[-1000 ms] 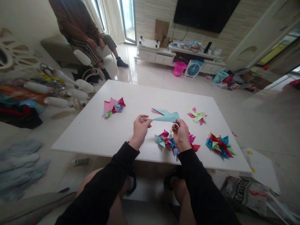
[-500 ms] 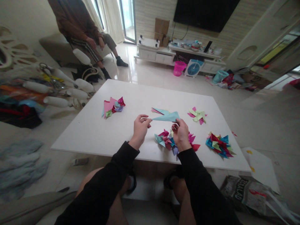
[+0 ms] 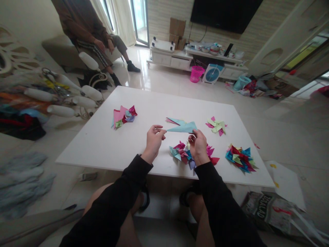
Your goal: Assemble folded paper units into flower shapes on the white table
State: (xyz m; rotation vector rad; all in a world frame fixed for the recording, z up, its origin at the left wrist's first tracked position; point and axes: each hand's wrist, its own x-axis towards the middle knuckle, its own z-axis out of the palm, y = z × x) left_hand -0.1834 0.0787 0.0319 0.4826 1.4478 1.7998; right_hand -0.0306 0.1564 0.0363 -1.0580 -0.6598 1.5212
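Note:
A light blue folded paper (image 3: 182, 128) is stretched between my hands above the white table (image 3: 144, 103). My left hand (image 3: 154, 140) pinches its narrow pointed tip. At its wider end, my right hand (image 3: 198, 144) grips it between thumb and fingers. Behind it lies a fan of folded paper pieces (image 3: 172, 121), partly covered by the held one. Several colourful folded paper shapes (image 3: 181, 151) lie under and around my right hand, which hides some of them. A green and pink paper pinwheel (image 3: 216, 126) rests beyond that hand.
A mixed pile of folded paper (image 3: 240, 158) is near the table's right end, and another paper group (image 3: 124, 116) at the far left. Past the table stand a pink basket (image 3: 196, 74) and a blue fan (image 3: 212, 73). A seated person (image 3: 95, 37) is at upper left.

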